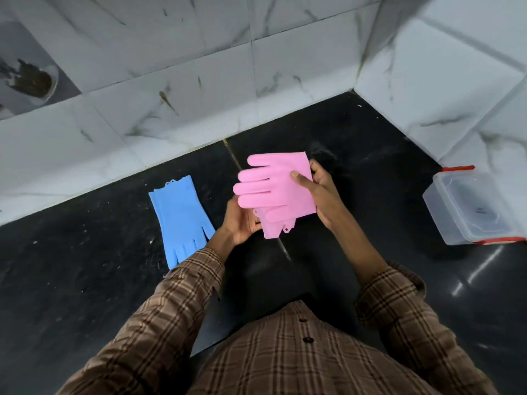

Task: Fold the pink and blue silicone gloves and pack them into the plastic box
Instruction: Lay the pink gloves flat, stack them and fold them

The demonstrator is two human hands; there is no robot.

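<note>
The pink silicone glove (275, 192) is folded over itself and held above the black worktop (85, 266), between both hands. The right hand (319, 192) grasps its right edge, thumb pressed on top; the left hand (241, 220) cups it from below on the left, its grip closed on the lower fold.

Silicone springs back, so if either grip loosens the fold will likely pop open before it reaches the clear plastic box (470, 206), which sits well apart at the worktop's right edge. The blue silicone glove (181, 220) lies flat and unfolded near the left, just beside the left wrist; a sleeve could drag it.

The left fingers are hidden under the glove, the blue glove's fingertips pass behind the checked sleeve (182, 286), and the box's right side is cut off.
</note>
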